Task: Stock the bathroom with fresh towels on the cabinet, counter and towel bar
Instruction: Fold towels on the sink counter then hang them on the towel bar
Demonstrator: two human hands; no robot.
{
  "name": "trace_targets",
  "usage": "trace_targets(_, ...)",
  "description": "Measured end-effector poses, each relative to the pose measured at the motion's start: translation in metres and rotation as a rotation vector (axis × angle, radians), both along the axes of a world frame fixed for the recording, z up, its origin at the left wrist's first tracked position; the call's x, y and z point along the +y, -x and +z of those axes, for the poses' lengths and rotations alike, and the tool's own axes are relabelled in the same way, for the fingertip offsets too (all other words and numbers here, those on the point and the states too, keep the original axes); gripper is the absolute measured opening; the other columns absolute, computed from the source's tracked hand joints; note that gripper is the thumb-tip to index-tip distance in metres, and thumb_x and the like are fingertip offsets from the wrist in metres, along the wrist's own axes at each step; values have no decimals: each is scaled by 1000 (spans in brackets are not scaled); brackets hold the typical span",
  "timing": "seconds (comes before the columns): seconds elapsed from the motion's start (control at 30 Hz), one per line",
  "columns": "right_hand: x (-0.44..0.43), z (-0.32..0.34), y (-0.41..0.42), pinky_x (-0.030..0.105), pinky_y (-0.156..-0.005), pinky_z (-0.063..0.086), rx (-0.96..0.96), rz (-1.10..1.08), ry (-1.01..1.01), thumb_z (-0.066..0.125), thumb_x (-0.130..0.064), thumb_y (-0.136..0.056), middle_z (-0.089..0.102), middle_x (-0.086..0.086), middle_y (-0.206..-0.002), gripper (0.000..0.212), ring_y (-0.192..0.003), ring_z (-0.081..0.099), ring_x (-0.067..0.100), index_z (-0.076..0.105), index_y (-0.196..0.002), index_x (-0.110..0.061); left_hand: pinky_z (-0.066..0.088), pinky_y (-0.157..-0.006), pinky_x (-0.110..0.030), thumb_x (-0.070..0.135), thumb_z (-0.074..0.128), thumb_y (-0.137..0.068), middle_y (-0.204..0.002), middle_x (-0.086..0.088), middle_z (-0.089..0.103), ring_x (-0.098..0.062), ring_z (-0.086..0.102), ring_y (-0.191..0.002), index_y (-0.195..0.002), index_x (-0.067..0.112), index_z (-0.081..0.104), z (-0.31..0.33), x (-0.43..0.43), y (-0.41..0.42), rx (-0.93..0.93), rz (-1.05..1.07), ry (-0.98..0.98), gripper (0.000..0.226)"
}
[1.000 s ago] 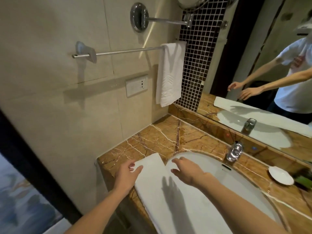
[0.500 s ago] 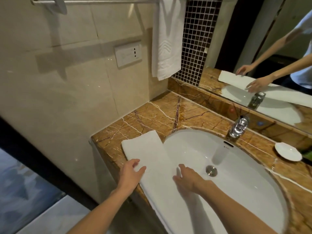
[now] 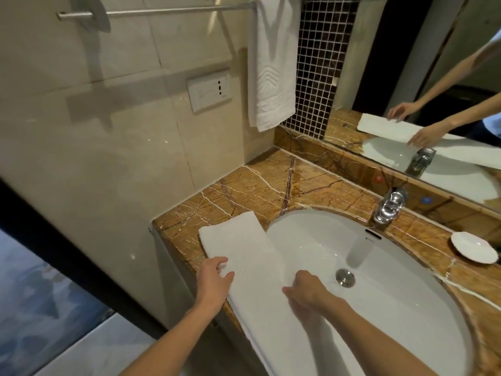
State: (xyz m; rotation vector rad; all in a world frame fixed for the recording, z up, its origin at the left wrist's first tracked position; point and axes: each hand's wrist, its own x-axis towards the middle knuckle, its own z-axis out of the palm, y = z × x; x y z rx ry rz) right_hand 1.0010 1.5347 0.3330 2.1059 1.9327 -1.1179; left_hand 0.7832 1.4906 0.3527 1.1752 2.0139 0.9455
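Observation:
A long folded white towel (image 3: 244, 248) lies along the front edge of the brown marble counter (image 3: 260, 183), overlapping the left rim of the white sink (image 3: 406, 289). My left hand (image 3: 212, 280) rests flat on the towel's left edge, fingers apart. My right hand (image 3: 309, 290) presses on the towel's right edge at the basin rim, fingers spread. A second white towel (image 3: 271, 63) hangs from the right end of the chrome towel bar (image 3: 162, 10) on the tiled wall.
A chrome faucet (image 3: 390, 206) stands behind the basin, and a small white dish (image 3: 473, 246) sits on the counter at the right. A mirror (image 3: 433, 77) runs along the back. A wall socket (image 3: 210, 89) sits under the bar. The floor drops away at the left.
The view has tilted down and moved closer to the counter. Both hands slid back along the towel toward me, from its far part to its middle.

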Motion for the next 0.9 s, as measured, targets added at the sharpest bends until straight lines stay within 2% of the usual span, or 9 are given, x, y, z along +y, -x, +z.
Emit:
trace_targets(0.1, 3, 9, -2, 25, -69, 38, 29, -45, -52, 57, -27, -81, 55, 1, -90, 14, -87, 54, 22, 47, -83, -17, 46, -93, -26, 4, 71, -81, -120, -6, 44, -20, 56, -101, -114, 13, 61, 5, 1, -5, 14, 61, 9, 36)
trace_targets(0.17, 5, 15, -3, 25, -66, 37, 40, -43, -43, 54, -22, -81, 52, -1, -80, 16, -80, 51, 21, 42, -72, -17, 45, -95, -29, 8, 72, -81, -125, -9, 43, -20, 54, -98, -120, 10, 57, 7, 1, -8, -21, 96, 85, 42)
trace_targets(0.3, 3, 24, -6, 23, -73, 36, 62, -28, -13, 51, -26, -87, 57, 6, -103, 15, -90, 50, 21, 45, -92, -13, 44, -99, -36, 11, 71, -82, -129, -14, 48, -26, 51, -114, -130, 6, 48, 2, -5, -13, -90, 88, 205, 53)
trace_targets(0.47, 2, 42, -8, 27, -64, 39, 302, -116, -14, 56, -21, -79, 54, 4, -78, 9, -72, 53, 19, 50, -77, -14, 45, -97, -35, 9, 69, -83, -132, -12, 47, -21, 51, -106, -137, 9, 38, -1, -17, -18, -230, 68, 246, 62)
trace_targets(0.53, 3, 56, -7, 26, -60, 41, 392, -162, 8, 57, -19, -79, 54, 6, -73, 10, -66, 54, 19, 51, -76, -13, 54, -83, -35, 7, 68, -84, -130, -11, 48, -29, 58, -105, -136, 15, 40, 4, -18, -20, -333, 71, 248, 60)
trace_targets(0.6, 3, 72, -4, 25, -55, 45, 495, -227, 37, 58, -17, -83, 59, 9, -71, 10, -61, 59, 21, 53, -77, -11, 57, -58, -30, 8, 66, -85, -123, -15, 53, -34, 64, -95, -134, 26, 42, 15, -19, -23, -482, 56, 293, 57)
trace_targets(0.7, 5, 96, 2, 35, -61, 54, 602, -274, 50, 57, -14, -88, 67, 19, -80, 13, -69, 67, 29, 58, -85, -2, 42, -48, -25, 15, 67, -85, -112, -9, 61, -18, 56, -65, -125, 33, 45, 30, -21, -29, -594, -38, 363, 49)
trace_targets(0.8, 11, 121, 9, 48, -75, 55, 655, -305, 34, 55, -13, -91, 69, 29, -95, 27, -87, 69, 41, 59, -100, 12, 41, -53, -24, 17, 68, -83, -112, -3, 62, -18, 59, -76, -117, 25, 58, 42, -21, -34, -581, -67, 338, 37)
trace_targets(0.9, 17, 148, 13, 52, -81, 54, 674, -343, 17, 55, -14, -94, 68, 30, -99, 28, -92, 68, 42, 58, -107, 11, 50, -59, -27, 11, 67, -83, -108, -9, 66, -26, 64, -92, -112, 25, 62, 64, -16, -35, -726, -1, 241, 33)
